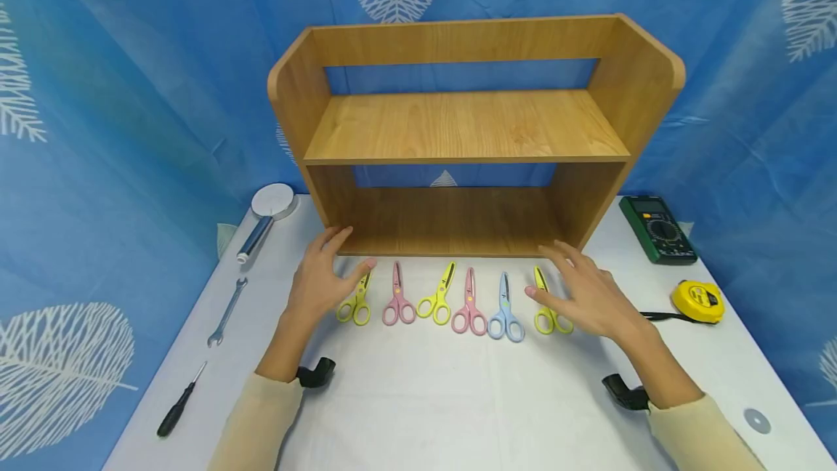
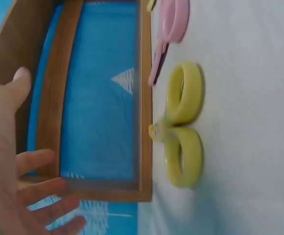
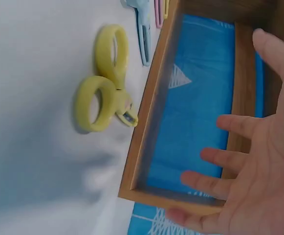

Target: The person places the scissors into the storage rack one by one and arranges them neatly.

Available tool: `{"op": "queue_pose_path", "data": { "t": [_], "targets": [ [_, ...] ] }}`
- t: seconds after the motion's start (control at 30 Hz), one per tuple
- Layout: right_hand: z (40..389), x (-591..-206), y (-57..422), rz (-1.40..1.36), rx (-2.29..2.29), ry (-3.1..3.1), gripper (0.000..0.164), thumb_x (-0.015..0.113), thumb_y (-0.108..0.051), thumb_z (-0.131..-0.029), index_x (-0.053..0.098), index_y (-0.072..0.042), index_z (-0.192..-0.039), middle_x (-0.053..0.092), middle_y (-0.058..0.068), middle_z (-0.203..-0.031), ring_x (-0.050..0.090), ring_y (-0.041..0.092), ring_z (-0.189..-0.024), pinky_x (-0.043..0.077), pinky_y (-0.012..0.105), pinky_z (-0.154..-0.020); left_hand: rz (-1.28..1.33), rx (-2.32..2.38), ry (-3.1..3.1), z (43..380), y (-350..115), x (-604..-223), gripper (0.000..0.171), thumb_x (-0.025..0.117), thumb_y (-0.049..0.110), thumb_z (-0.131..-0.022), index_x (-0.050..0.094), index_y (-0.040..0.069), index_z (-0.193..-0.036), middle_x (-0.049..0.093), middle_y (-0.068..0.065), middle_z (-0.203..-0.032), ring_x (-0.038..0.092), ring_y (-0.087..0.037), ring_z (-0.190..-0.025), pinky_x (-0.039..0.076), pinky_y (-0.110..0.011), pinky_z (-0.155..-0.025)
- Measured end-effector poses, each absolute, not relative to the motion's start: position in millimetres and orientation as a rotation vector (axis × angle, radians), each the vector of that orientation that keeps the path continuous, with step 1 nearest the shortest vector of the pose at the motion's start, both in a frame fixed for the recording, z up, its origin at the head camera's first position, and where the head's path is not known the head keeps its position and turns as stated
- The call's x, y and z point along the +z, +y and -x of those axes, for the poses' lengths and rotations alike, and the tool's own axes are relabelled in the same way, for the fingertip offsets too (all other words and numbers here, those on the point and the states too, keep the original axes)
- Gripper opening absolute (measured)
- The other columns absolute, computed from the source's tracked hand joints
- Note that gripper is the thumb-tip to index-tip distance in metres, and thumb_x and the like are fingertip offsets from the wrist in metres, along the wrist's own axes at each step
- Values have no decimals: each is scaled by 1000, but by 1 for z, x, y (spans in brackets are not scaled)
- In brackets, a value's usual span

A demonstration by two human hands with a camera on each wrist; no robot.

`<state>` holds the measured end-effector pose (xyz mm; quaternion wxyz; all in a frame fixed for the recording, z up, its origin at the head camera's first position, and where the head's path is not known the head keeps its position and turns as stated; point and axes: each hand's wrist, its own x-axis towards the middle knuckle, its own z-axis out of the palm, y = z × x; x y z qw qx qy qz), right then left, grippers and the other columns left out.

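Observation:
A two-tier wooden shelf [image 1: 467, 126] stands at the back of the white table. In front of it lies a row of small scissors: three yellow, two pink and one blue, blades toward the shelf. My left hand [image 1: 318, 282] is spread near the shelf's lower left corner, partly over the leftmost yellow scissors [image 2: 185, 98]. Over by the lower right corner, my right hand [image 1: 588, 298] has its fingers apart, above the rightmost yellow scissors [image 3: 113, 63]. Neither hand holds anything. Whether the fingertips touch the wood, I cannot tell. Between the hands are pink scissors [image 1: 468, 311] and the blue scissors [image 1: 506, 318].
Along the left lie a white round-headed tool with a blue handle [image 1: 255, 240], a wrench [image 1: 229, 311] and a screwdriver [image 1: 176, 409]. To the right are a green multimeter [image 1: 660, 231], a yellow tape measure [image 1: 700, 302] and a grey disc [image 1: 756, 421]. Blue cloth [image 1: 163, 93] hangs behind.

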<state>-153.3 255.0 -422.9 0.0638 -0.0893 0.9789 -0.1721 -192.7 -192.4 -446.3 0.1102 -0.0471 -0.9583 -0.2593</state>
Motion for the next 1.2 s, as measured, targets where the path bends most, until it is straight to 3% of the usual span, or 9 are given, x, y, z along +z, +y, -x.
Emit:
{"op": "queue_pose_path", "data": {
  "t": [0.2, 0.43, 0.57, 0.77, 1.03, 1.2],
  "targets": [
    [135, -429, 267, 178, -671, 2943, 91, 56, -70, -95, 34, -10, -159, 34, 28, -161, 40, 52, -141, 39, 77, -107, 78, -1061, -2408, 203, -214, -450, 54, 69, 43, -99, 64, 1, -132, 67, -21, -130, 67, -39, -116, 59, -54, -97],
    [121, -450, 275, 75, -831, 2860, 79, 73, -50, -93, 45, -4, -151, 54, 24, -144, 57, 40, -120, 56, 60, -94, -73, -1229, -2261, 217, -227, -451, 51, 71, 41, -98, 63, 3, -131, 70, -19, -125, 72, -33, -108, 63, -50, -91],
    [116, -459, 276, 39, -882, 2810, 76, 79, -44, -89, 52, -2, -146, 62, 21, -132, 59, 34, -113, 57, 51, -90, -93, -1282, -2276, 222, -228, -451, 49, 72, 40, -97, 65, 7, -131, 72, -13, -125, 72, -28, -111, 63, -45, -91],
    [115, -466, 277, 80, -857, 2823, 67, 87, -34, -83, 63, -1, -135, 66, 18, -124, 59, 31, -109, 55, 52, -92, -86, -1329, -2294, 230, -227, -452, 44, 73, 36, -98, 68, 9, -131, 76, -9, -122, 73, -25, -110, 58, -30, -85],
    [117, -466, 275, 62, -845, 2852, 50, 87, -24, -83, 69, 0, -123, 67, 12, -109, 58, 27, -98, 54, 42, -82, -82, -1437, -2244, 237, -225, -455, 35, 70, 29, -100, 70, 5, -126, 76, -14, -115, 74, -26, -104, 58, -11, -76],
    [118, -461, 274, -24, -929, 2796, 42, 83, -22, -86, 68, -2, -120, 70, 6, -96, 62, 20, -86, 55, 31, -70, -92, -1500, -2234, 240, -223, -454, 33, 69, 24, -101, 70, 0, -124, 75, -18, -114, 73, -29, -102, 59, -10, -74]
  ]
}}
